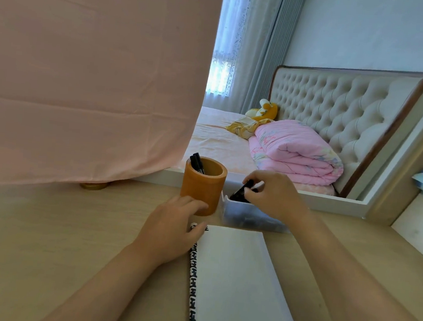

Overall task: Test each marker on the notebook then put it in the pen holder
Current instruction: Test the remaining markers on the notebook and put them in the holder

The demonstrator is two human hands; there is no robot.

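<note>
Right hand (276,194) is pinching a black marker (241,192) out of the clear box (251,216) near the bench's far edge; left hand (174,227) is lying empty w/ loose fingers on the notebook (241,278) corner, just beside the pen holder (203,185). Risk: left fingers are nudging the holder & tipping it, or the marker is slipping back into the box.
</note>
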